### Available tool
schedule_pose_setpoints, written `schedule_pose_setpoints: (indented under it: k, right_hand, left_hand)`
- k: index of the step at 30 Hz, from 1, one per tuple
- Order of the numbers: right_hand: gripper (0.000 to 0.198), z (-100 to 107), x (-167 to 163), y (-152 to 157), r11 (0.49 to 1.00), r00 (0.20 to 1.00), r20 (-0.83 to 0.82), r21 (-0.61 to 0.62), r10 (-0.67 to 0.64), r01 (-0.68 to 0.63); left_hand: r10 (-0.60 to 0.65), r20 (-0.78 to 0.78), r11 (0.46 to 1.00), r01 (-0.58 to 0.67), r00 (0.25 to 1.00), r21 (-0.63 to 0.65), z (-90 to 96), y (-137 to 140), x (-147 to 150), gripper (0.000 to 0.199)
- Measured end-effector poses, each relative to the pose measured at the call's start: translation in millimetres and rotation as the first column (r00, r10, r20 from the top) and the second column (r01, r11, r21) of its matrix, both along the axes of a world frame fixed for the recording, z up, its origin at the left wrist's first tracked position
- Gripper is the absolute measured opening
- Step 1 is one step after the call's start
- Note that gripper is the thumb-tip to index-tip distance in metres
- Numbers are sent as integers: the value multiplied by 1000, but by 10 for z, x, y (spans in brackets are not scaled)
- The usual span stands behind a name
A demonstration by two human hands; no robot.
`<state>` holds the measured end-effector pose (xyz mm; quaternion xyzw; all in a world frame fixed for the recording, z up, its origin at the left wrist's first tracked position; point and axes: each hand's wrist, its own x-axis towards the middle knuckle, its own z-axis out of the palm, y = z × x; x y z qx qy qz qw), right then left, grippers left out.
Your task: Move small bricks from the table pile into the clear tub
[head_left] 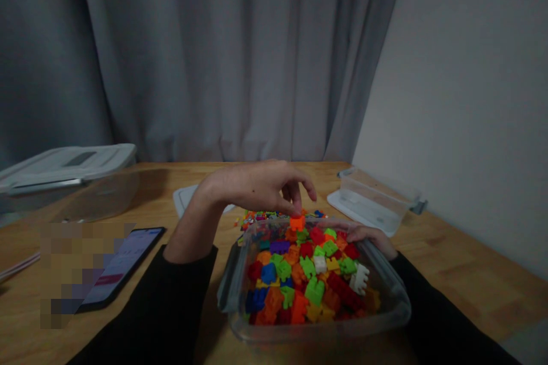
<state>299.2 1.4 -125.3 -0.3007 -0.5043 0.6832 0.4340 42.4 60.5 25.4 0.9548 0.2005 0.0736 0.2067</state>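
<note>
Orange block point(297, 222) is hanging pinched in the left hand point(257, 185) fingertips just above the clear tub point(240, 279) of colourful blocks point(308, 274) on the wooden table point(449, 262), while the right hand point(370, 236) is gripping the tub's far rim.

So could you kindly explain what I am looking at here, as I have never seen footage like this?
There is one picture, from a camera worn on a person's head, looking down at their own bare hands. The left hand pinches a small orange plastic block above a clear plastic tub full of coloured blocks. The right hand rests on the tub's far rim. On the wooden table also lie a dark smartphone, a clear empty container and a grey-lidded storage box.
</note>
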Motion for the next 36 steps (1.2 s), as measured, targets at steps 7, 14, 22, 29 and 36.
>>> schedule_pose_setpoints:
  k: [7, 14, 22, 29, 36]
  right_hand:
    - [60, -20, 7, 11, 1000, 1000, -20, -8, 11, -11]
    - [61, -11, 8, -12, 1000, 1000, -25, 2, 5, -5]
    - [66, -90, 71, 89, 1000, 1000, -9, 22, 12, -12]
    - [62, -208, 150, 157, 997, 995, -77, 50, 67, -63]
    - [64, -154, 107, 133, 997, 994, -73, 26, 81, -79]
  left_hand:
    - [-117, -82, 992, 120, 990, 29, 82, -214, -32, 38]
    - [-155, -85, 988, 154, 984, -9, 99, -248, -57, 40]
    - [91, 50, 995, -89, 995, -32, -157, 514, -102, 32]
    - [418, -151, 908, -405, 896, 109, -862, 1447, -176, 28]
    - [415, -408, 908, -401, 813, 125, -1311, 1729, -167, 32]
